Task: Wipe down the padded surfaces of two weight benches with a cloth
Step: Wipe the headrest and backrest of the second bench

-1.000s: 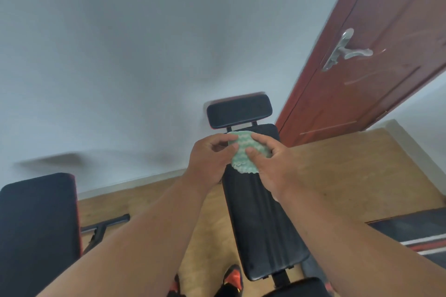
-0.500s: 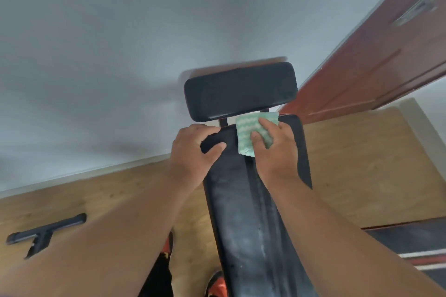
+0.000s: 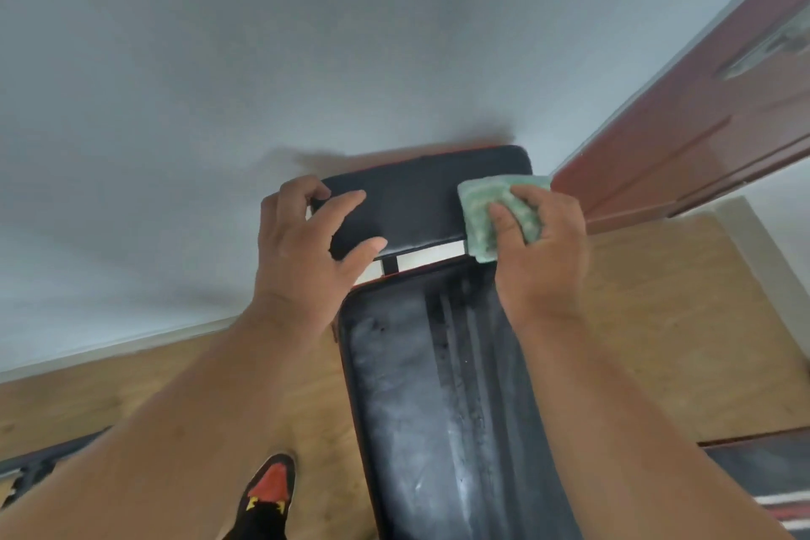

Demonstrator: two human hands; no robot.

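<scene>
A black padded weight bench (image 3: 442,399) runs from the bottom of the view toward the wall, with a separate black head pad (image 3: 420,197) at its far end. My right hand (image 3: 539,250) holds a folded green cloth (image 3: 486,210) against the right end of the head pad, thumb on top of the cloth. My left hand (image 3: 307,246) grips the left end of the head pad, fingers curled over its top and thumb on its near edge. The long pad shows smeared streaks. The second bench is out of view.
A grey wall stands just behind the head pad. A red-brown door (image 3: 710,127) stands at the right. The floor is wood (image 3: 657,320). My black and orange shoe (image 3: 271,491) is left of the bench, a dark mat (image 3: 762,474) at the lower right and a black metal bar (image 3: 39,465) at the lower left.
Both hands moved up from the top of the long pad onto the head pad. The left hand took hold of its left end; the cloth now lies on its right end. The view came closer.
</scene>
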